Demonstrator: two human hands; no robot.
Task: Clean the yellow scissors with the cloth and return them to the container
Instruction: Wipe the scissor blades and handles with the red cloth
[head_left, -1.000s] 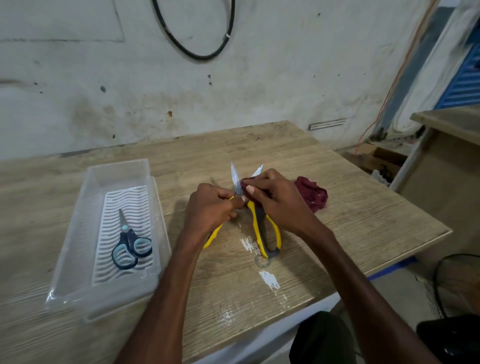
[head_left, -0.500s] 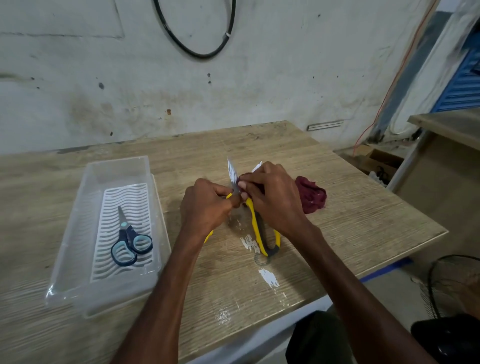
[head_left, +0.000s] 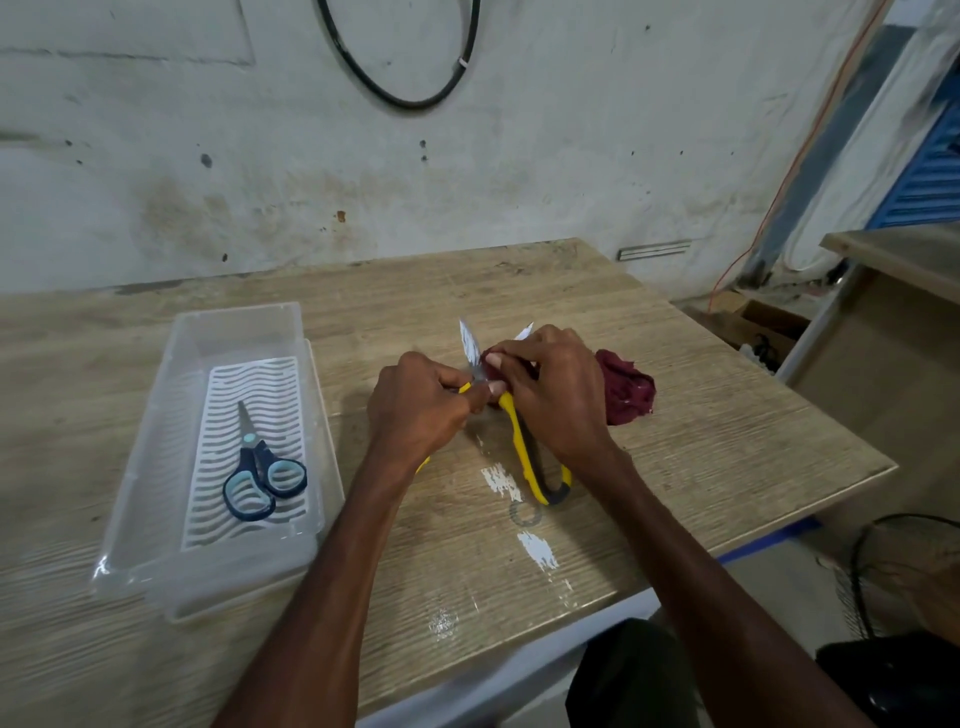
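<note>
Left hand (head_left: 421, 410) curled round one handle of the yellow scissors (head_left: 521, 447), close by the pivot, fingers tight on it. Right hand (head_left: 556, 395) pinches the dark red cloth (head_left: 628, 389) against the metal just above the pivot, and the loose bulk of the cloth trails out behind the hand onto the table (head_left: 727, 441). We note the blades (head_left: 470, 345) spread in a V, tips pointing away from the person and lifted off the wood, while the second yellow handle slants down under the right wrist toward the near edge. We judge the spread is deliberate: it opens the inner faces to the cloth, and the left grip near the pivot steadies the tool against the rubbing. Wiping looks to be in progress, with the return not yet begun. To the left, well apart from the hands, sits the clear plastic container (head_left: 150, 431), long side running away from us, with a white slatted insert (head_left: 244, 379) lying on its floor. On that insert rests one pair of blue scissors (head_left: 262, 478), closed, tip toward the wall. We see nothing else in the container, and the insert's bare slats leave room beside the blue pair for the yellow ones.
</note>
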